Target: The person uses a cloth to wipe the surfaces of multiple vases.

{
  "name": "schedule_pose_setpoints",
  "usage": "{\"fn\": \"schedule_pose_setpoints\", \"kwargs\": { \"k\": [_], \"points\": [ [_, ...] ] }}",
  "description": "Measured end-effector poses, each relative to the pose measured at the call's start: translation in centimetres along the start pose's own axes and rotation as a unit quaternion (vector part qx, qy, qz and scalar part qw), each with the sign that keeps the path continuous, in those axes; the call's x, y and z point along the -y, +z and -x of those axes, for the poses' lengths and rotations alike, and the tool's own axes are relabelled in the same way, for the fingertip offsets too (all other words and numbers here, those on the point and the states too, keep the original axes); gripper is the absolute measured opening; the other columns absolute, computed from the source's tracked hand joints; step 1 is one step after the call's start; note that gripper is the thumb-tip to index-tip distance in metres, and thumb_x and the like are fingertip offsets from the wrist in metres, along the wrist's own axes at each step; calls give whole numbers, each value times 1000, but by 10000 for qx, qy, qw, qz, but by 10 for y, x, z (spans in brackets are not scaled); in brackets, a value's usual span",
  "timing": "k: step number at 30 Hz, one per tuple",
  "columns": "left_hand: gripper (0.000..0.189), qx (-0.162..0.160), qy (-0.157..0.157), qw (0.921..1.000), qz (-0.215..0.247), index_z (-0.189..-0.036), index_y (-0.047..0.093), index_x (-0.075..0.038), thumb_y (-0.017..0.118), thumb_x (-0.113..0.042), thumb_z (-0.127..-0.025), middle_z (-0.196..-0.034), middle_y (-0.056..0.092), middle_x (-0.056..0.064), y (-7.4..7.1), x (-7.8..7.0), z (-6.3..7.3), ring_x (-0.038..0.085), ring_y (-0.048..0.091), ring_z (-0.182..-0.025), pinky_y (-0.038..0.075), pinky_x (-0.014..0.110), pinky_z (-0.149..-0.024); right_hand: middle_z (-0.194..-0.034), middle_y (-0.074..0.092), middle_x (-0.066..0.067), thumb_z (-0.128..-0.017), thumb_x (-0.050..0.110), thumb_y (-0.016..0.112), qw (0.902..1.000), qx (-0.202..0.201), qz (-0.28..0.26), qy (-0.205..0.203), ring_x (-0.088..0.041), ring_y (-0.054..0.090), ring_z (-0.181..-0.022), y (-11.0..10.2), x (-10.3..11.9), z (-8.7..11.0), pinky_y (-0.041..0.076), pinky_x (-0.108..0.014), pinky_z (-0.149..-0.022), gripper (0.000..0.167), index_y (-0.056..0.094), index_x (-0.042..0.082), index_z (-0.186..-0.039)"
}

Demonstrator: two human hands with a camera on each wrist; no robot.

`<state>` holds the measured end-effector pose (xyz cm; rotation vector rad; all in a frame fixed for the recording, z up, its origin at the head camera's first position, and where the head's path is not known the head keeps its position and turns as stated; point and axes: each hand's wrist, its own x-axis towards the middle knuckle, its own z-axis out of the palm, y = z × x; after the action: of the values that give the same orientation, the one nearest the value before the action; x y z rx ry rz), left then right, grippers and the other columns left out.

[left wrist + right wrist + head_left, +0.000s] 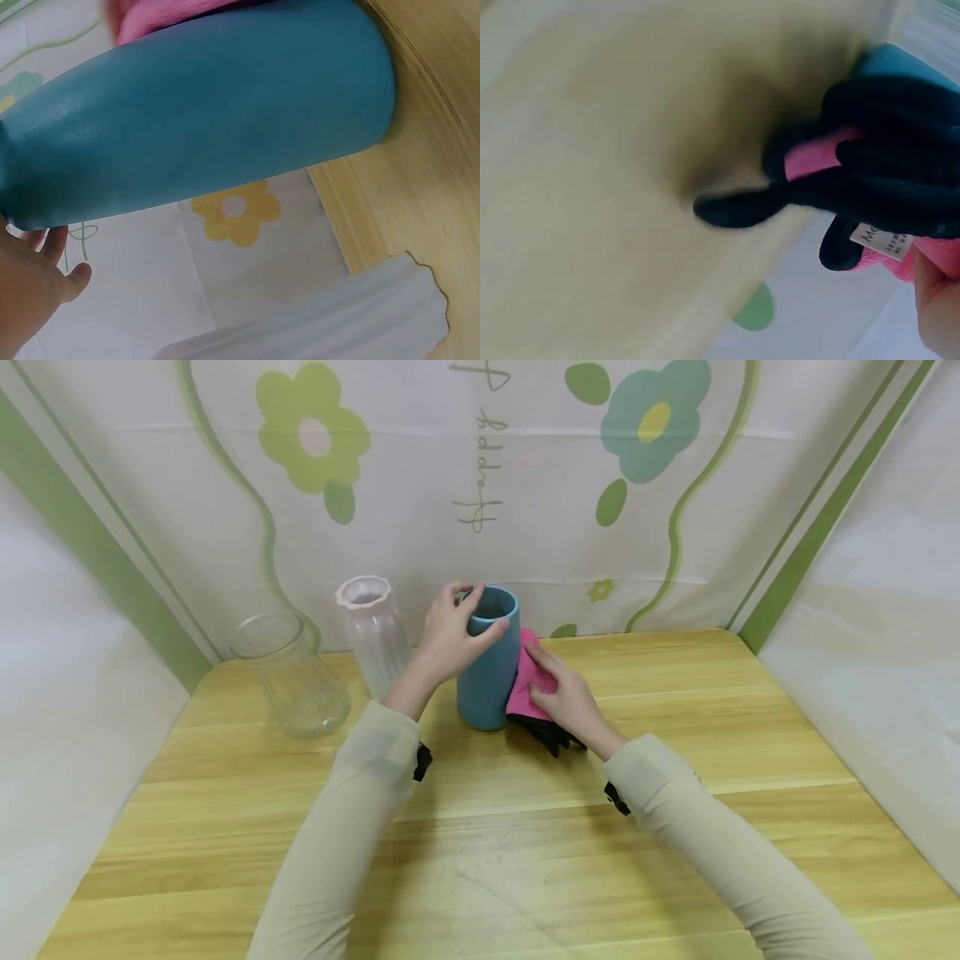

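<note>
A tall blue vase (pixel 486 681) stands upright on the wooden table. My left hand (pixel 452 631) grips it around the top rim, thumb at the front and fingers over the back left. The left wrist view shows the smooth side of the same vase (pixel 225 112) and part of the left hand (pixel 34 292) at its top end. With my right hand (pixel 566 697) I hold a pink cloth (pixel 531 681) with black edging against the vase's right side. Folded black edges and a white label (pixel 883 240) show in the right wrist view, where that hand (pixel 941 315) is partly cut off.
Left of the blue vase stands a pale, fluted vase (pixel 375 639) with a wavy rim. Further left is a clear glass vase (pixel 300 689). A white curtain with printed flowers (pixel 315 435) hangs behind the table (pixel 480 877), close to its back edge.
</note>
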<state>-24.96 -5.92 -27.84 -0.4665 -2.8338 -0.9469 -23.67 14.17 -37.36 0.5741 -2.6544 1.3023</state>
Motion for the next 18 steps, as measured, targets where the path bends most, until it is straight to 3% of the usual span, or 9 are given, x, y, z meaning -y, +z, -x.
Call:
{"fn": "schedule_pose_setpoints", "kwargs": {
  "k": [10, 18],
  "points": [
    [73, -32, 55, 9999, 112, -150, 32, -10, 55, -45, -91, -153, 30, 9, -2, 2, -2, 31, 31, -140, 29, 51, -114, -150, 42, -12, -87, 0, 59, 9942, -706, -516, -620, -29, 41, -137, -20, 29, -16, 43, -46, -105, 60, 44, 12, -144],
    [72, 51, 117, 9999, 2, -150, 30, -11, 52, -45, -91, -155, 28, 9, -1, 1, -4, 36, 32, -140, 29, 52, -114, -151, 39, -12, -87, -1, 58, 9938, -721, -432, -728, -29, 37, -140, -22, 31, -19, 42, -46, -107, 61, 43, 12, -145]
  ]
}}
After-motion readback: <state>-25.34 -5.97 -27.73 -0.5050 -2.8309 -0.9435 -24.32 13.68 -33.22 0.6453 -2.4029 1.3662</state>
